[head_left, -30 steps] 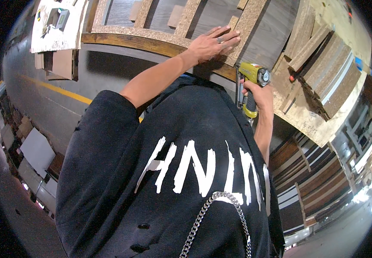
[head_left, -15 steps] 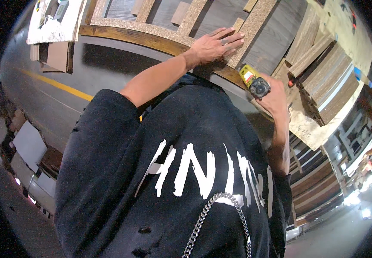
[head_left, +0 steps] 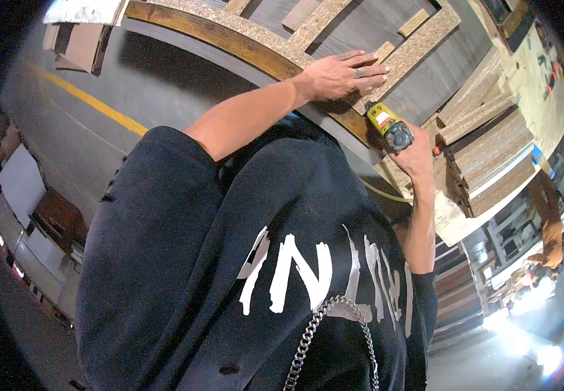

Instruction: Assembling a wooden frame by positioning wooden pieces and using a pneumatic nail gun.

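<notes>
My left hand [head_left: 346, 76] lies flat with its fingers stretched out on a corner joint of the chipboard frame [head_left: 419, 52]. A ring shows on one finger. Just right of it, my right hand [head_left: 415, 155] is wrapped round a yellow and black nail gun [head_left: 382, 119]. The gun's nose end sits close to the near edge of the frame; whether it touches is hidden. The frame's strips lie on a grey wood-grain panel [head_left: 353, 26], with a brown-stained rail [head_left: 230, 40] along the near side. A small wood block [head_left: 384, 51] lies beside my left fingertips.
Chipboard strips [head_left: 484, 120] and stacked boards [head_left: 500, 153] lie on a pale plywood surface [head_left: 536, 85] to the right. A yellow hose [head_left: 386, 194] curves below my right hand. Cardboard [head_left: 86, 47] stands at the far left, above a floor with a yellow line [head_left: 99, 104].
The view has shifted, so the frame sits higher and further right in the picture. My left hand stays flat on the joint and my right hand keeps the nail gun at the near edge.
</notes>
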`<state>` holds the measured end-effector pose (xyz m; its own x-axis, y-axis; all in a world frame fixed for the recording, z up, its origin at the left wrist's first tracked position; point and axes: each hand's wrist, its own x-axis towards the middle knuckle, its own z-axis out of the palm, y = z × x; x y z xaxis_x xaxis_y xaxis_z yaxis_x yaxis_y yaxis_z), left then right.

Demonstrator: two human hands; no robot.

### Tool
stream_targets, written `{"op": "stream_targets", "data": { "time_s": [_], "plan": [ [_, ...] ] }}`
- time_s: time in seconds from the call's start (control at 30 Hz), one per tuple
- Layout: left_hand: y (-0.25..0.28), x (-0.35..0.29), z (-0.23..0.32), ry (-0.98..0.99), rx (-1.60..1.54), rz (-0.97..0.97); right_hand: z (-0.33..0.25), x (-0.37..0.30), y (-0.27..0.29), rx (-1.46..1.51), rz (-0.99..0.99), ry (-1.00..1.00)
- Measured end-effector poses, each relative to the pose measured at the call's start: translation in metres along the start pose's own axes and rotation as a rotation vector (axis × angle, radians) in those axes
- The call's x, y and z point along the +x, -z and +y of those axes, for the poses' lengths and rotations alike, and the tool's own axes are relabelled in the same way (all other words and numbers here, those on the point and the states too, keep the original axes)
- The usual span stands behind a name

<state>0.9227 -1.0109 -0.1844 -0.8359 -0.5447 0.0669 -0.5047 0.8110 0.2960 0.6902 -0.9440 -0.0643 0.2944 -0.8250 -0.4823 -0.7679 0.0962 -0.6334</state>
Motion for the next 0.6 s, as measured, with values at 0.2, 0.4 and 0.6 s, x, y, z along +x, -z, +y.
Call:
{"op": "stream_targets", "data": {
  "time_s": [0.2,0.4,0.6],
  "plan": [
    [-0.007,-0.002,-0.001,0.027,-0.114,0.016,-0.001,0.005,0.000,-0.027,0.040,0.070],
    [0.004,0.002,0.002,0.018,-0.032,-0.040,0.000,0.004,0.000,-0.012,0.005,-0.014],
    [-0.007,0.000,0.000,0.051,-0.008,-0.021,-0.009,0.009,0.003,-0.096,-0.049,-0.053]
  ]
}}
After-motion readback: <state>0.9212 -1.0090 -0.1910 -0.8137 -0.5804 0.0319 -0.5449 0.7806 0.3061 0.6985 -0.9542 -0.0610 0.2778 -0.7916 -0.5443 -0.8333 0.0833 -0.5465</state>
